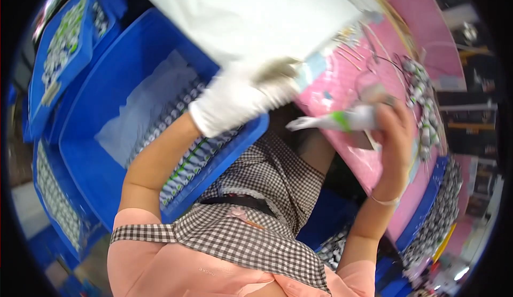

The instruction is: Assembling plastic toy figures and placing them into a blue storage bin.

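My left hand [240,95], in a white glove, is over the right rim of the large blue bin [101,104], beside the lower edge of a white sheet. Motion smears its fingers, so their grip cannot be made out. My bare right hand [393,123] is closed around a white tube-shaped piece with a green band [342,119]. The piece lies roughly level above the pink table [352,158], its thin pale end pointing left toward the gloved hand. Similar pieces in white, dark and green [187,171] stand in rows inside the blue bin, partly hidden by my left forearm.
The white sheet [256,14] covers the far middle. Thin wires and small parts [350,51] lie on the pink table, with a string of grey-white pieces [422,104] along its right side. More filled blue trays [64,46] stand at the left; another tray [427,206] is lower right.
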A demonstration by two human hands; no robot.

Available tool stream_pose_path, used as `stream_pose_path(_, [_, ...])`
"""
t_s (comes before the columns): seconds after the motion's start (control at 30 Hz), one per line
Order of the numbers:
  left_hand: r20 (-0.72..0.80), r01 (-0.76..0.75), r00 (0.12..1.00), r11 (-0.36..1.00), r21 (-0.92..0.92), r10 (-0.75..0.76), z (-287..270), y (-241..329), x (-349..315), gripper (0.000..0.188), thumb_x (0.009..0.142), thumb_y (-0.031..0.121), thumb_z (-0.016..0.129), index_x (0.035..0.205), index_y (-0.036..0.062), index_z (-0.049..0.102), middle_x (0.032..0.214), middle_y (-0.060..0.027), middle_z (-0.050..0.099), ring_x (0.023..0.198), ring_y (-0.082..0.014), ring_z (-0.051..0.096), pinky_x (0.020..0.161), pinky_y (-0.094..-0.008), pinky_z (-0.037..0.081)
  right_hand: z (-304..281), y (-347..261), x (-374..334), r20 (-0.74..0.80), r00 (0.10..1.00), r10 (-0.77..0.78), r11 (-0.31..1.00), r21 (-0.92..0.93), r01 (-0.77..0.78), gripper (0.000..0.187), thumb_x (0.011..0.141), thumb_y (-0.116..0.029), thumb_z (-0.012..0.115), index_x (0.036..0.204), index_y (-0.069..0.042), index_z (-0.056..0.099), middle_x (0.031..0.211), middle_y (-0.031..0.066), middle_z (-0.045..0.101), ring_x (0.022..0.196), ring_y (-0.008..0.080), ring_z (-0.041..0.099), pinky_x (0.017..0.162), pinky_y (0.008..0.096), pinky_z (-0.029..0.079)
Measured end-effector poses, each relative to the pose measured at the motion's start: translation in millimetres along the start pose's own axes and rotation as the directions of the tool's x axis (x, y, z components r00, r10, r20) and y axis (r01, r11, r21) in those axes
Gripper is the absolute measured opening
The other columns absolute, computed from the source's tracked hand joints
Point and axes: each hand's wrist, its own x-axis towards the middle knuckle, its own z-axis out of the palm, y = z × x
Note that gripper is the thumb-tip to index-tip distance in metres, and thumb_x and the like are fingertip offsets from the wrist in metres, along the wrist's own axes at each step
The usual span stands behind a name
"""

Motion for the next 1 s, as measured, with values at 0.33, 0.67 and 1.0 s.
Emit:
stream_pose_path(0.33, [0.2, 0.313, 0.94, 0.467, -0.827, -0.275, 91, -4, 49, 0.032, 0.092, 0.023, 0.055, 0.116, 0.0047, 0.046, 0.1, -0.0102, 0.06, 0.093, -0.0235, 0.06, 0.085, -0.0405, 0.049, -1, 37, -50, 0.024, 0.999, -0.034, 0.957, 0.291, 0.025, 0.039, 0.095, -0.021, 0.049, 0.126, 0.001, 0.045, 0.105, 0.0145, 0.062, 0.078, 0.0139, 0.061, 0.068, 0.0251, 0.052])
stream_pose_path(0.67, [0.341, 0.352, 0.936, 0.191, -0.916, -0.088, 118, 0, 45, 0.042, 0.093, 0.032, 0.048, 0.126, 0.0074, 0.043, 0.123, -0.0094, 0.052, 0.119, -0.0286, 0.048, 0.103, -0.0469, 0.039, 55, 63, -60, 0.153, 0.933, -0.326, 0.199, 0.976, -0.091, 0.05, 0.083, -0.01, 0.067, 0.126, -0.013, 0.04, 0.091, 0.011, 0.053, 0.066, 0.0108, 0.051, 0.057, 0.0233, 0.045])
stream_pose_path(1.0, [0.425, 0.442, 0.894, 0.415, -0.795, -0.139, 121, 1, 42, 0.056, 0.093, 0.046, 0.042, 0.134, 0.0081, 0.039, 0.123, -0.0106, 0.054, 0.103, -0.0251, 0.057, 0.089, -0.0413, 0.048, 30, 60, -67, 0.042, 0.887, -0.46, 0.886, -0.048, 0.461, 0.036, 0.067, 0.008, 0.071, 0.098, -0.007, 0.062, 0.08, 0.0038, 0.057, 0.067, 0.0126, 0.054, 0.057, 0.0237, 0.045])
